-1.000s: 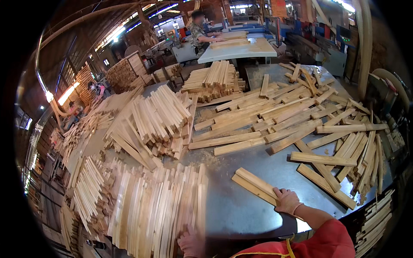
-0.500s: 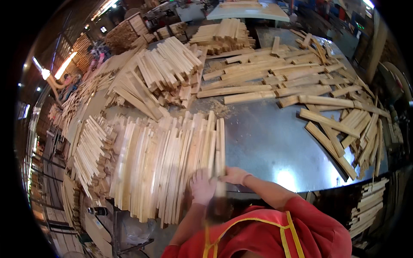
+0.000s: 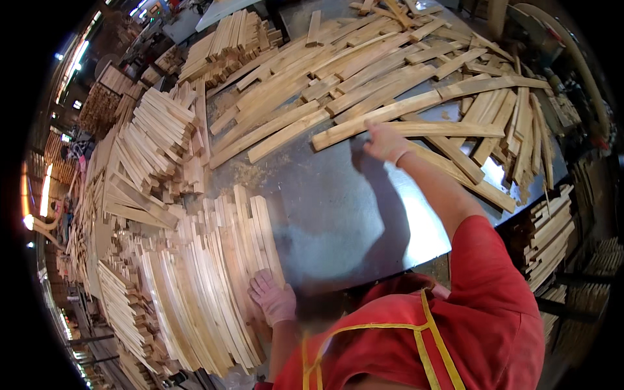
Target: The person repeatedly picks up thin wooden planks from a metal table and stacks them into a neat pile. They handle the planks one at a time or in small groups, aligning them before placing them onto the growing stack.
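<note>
Grey tabletop [image 3: 312, 221] | wooden strip [image 3: 341, 133] | against far side of right hand [image 3: 386, 142]

head-worn fisheye, near, facing down over metal tabletop [image 3: 318, 227]

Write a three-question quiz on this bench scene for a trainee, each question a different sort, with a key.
1. True or false: the left hand is at the right-hand edge of the near row of wooden strips.
2. Multiple choice: which hand reaches farther out over the metal table?
a) left
b) right
c) both equally
3. Fill in the blank: the red garment has ____ trim.

Key:
1. True
2. b, the right hand
3. yellow
</note>
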The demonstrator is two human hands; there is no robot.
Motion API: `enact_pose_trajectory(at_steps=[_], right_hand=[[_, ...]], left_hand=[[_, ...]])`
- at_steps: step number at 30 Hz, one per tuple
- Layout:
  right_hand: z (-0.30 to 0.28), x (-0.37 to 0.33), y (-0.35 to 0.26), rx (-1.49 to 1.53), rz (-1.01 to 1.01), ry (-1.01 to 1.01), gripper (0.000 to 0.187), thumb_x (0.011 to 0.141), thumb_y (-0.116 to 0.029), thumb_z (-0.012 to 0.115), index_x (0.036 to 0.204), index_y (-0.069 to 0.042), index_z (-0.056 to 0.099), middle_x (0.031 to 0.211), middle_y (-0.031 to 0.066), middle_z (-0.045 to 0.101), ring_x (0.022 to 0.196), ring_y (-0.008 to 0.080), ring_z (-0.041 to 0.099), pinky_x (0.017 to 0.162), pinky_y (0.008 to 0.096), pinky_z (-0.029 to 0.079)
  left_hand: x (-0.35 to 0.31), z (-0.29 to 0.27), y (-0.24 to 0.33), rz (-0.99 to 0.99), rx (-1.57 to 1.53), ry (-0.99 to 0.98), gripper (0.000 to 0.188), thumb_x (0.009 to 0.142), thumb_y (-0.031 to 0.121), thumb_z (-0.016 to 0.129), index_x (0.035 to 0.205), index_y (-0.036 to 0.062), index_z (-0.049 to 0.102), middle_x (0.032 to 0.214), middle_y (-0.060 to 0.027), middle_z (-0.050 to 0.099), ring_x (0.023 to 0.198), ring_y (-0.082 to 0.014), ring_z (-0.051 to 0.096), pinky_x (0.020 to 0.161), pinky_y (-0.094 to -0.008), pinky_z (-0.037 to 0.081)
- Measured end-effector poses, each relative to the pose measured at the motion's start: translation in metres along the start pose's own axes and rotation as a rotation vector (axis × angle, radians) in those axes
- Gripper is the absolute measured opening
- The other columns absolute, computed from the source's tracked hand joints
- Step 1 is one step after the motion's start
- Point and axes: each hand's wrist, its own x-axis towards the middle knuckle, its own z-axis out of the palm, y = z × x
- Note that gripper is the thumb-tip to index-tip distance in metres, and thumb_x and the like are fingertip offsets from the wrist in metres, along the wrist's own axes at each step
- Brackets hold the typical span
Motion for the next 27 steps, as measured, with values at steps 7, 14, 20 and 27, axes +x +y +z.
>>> enact_pose_trajectory(at_steps=[7,14,20,27], right_hand=[[-0.006,0.072,0.091,-0.329,-0.087,0.093,0.062,0.083,-0.043,0.074,0.134,-0.010,0.062,0.127,0.0174,0.069,0.124,0.0353,0.064,0.104,0.0481,0.052],[0.021,-0.026,0.038,-0.250,-0.365,-0.346,0.053,0.077,-0.044,0.078,0.125,-0.020,0.071,0.111,0.0093,0.072,0.115,0.0318,0.068,0.098,0.0470,0.052],[0.029,-0.090,0.022,-0.330,-0.644,-0.397,0.052,0.076,-0.035,0.080,0.126,-0.023,0.071,0.112,0.0030,0.071,0.118,0.0260,0.065,0.109,0.0438,0.046],[0.039,-0.166,-0.043,-0.154,-0.989,-0.039,0.041,0.077,-0.032,0.079,0.116,-0.023,0.071,0.107,0.0021,0.069,0.125,0.0271,0.059,0.115,0.0468,0.039]], left_hand=[[0.000,0.008,-0.006,0.011,-0.016,0.012,0.102,0.082,0.033,0.080,0.165,0.0038,0.030,0.168,-0.0219,0.035,0.157,-0.0433,0.029,0.132,-0.0583,0.018],[-0.004,0.020,-0.008,-0.036,0.013,-0.040,0.104,0.083,0.035,0.080,0.167,0.0047,0.026,0.169,-0.0216,0.033,0.159,-0.0429,0.026,0.133,-0.0568,0.016],[-0.003,0.007,-0.010,-0.039,-0.023,-0.090,0.102,0.085,0.043,0.079,0.166,0.0032,0.031,0.171,-0.0218,0.033,0.159,-0.0430,0.027,0.132,-0.0559,0.019],[-0.011,-0.073,0.104,0.301,-0.526,-0.330,0.072,0.089,0.050,0.076,0.145,0.0065,0.062,0.144,-0.0261,0.064,0.124,-0.0442,0.065,0.109,-0.0487,0.050]])
